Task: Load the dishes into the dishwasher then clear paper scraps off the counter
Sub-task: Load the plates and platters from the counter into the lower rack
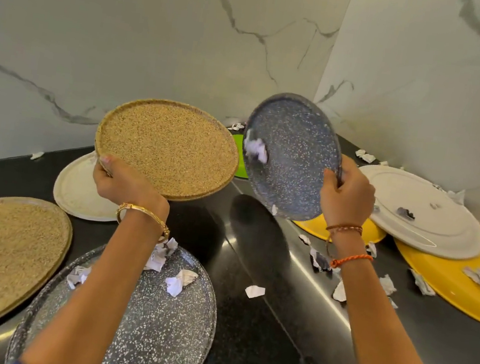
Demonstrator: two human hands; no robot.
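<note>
Holding two plates clear of the counter (244, 321) at mid-frame, you are in the loading step: your left hand (123, 181) grips the rim of the tan speckled plate (168, 148), and your right hand (346, 195) clamps the edge of the tilted blue speckled plate (290, 155), with a paper scrap (256, 149) on its face. Further plates and scraps lie on the counter at lower left and right. Next, shed that scrap before racking; no dishwasher is in view.
</note>
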